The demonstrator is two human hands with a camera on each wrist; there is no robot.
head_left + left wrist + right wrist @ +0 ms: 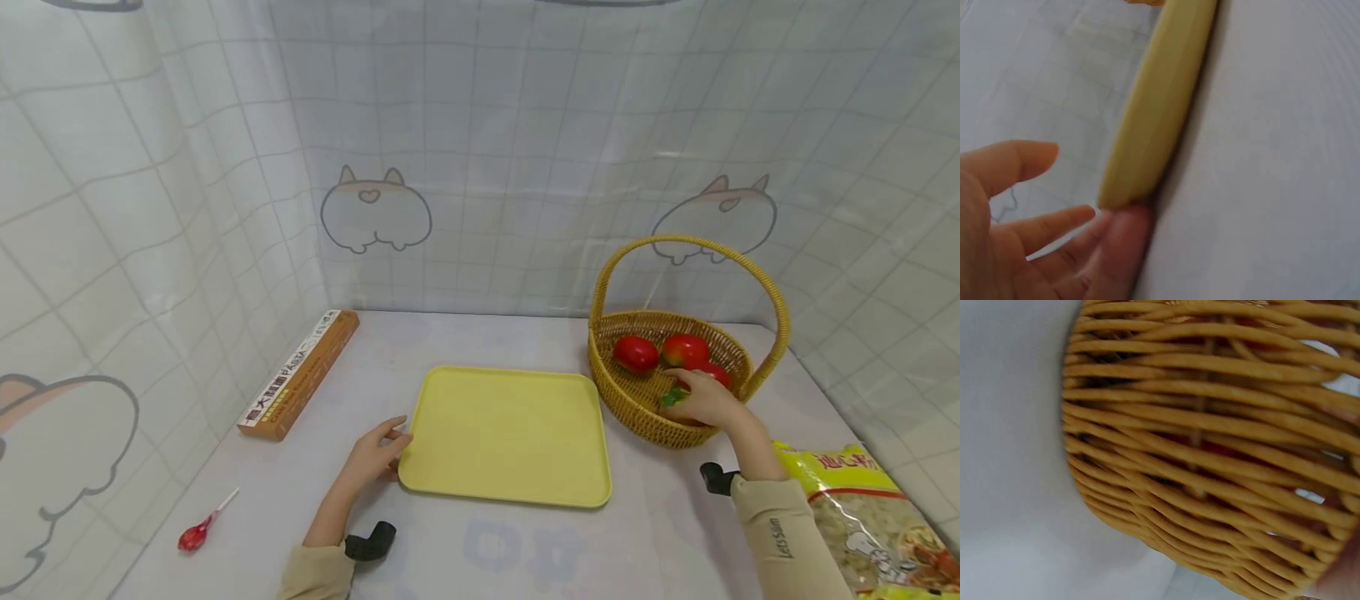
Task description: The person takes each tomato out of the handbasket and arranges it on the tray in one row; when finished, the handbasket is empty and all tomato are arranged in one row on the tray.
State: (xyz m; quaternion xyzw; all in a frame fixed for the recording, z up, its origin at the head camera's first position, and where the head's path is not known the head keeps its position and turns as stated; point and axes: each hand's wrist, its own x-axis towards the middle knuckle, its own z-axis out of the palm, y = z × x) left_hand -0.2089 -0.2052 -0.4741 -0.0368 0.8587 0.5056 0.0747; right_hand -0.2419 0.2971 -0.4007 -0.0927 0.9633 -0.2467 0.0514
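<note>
A yellow tray [510, 437] lies flat on the table. My left hand [374, 454] is at its left edge, fingers loosely bent and thumb apart; in the left wrist view a fingertip [1127, 232] touches the tray's end [1147, 150]. My right hand [705, 398] reaches into a wicker basket [626, 408] from the near right. Its fingers and thumb are around a red item with green leaves [672, 397], mostly covered by the hand, so the grip is unclear. Red fruits, one at left [636, 355] and one behind [684, 351], lie in the basket.
The basket's tall handle [697, 240] arches above its contents. A bag of food [862, 517] lies at the right beside my forearm. A long pasta box [303, 371] is at the back left, and a red lollipop [197, 533] near the left edge. Tiled-pattern curtains [480, 167] surround the table.
</note>
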